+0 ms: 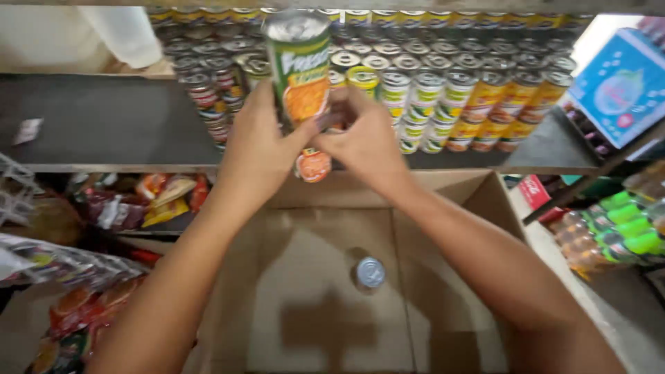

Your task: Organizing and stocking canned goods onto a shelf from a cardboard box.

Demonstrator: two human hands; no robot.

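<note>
Both hands are raised in front of a dark shelf (104,121), holding tall cans between them. The left hand (260,149) is closed around the side of a green can (300,66) with an orange picture on its label and a silver top; the can stands upright, its top above the fingers. The right hand (364,142) is closed too, its fingers curled against the lower part of the same can from the other side. Just below the two hands the end of a second can (312,166), orange and white, sticks out from between the palms; which hand holds it I cannot tell.

Behind the hands, rows of cans (450,90) fill the right part of the shelf, stacked two high, with green, yellow and orange labels. The left part of the shelf carries only a small scrap of paper (28,130).

Below the arms an open cardboard box (305,305) sits with its flaps up. One can (370,272) stands upright on its bottom, near the middle, seen from above as a silver disc.

To the left, a lower shelf holds bags of snacks (149,197) in red and yellow. To the right are a blue carton (620,86) and bottles with green caps (623,228).
</note>
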